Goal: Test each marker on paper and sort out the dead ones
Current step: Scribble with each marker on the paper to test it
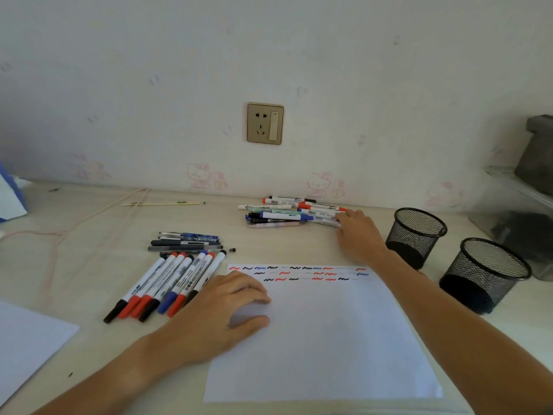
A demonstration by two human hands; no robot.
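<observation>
While the right hand [356, 232] is reaching with loosely spread fingers into the untested marker pile [291, 211] at its fingertips, a clumsy pinch is risking scattering neighbours, as the left hand [221, 313] is pressing flat on the paper [329, 339].

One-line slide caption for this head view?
Left hand steadies the test paper with its rows of scribbles while the right hand reaches into the far marker pile; two mesh cups stand empty.
</observation>
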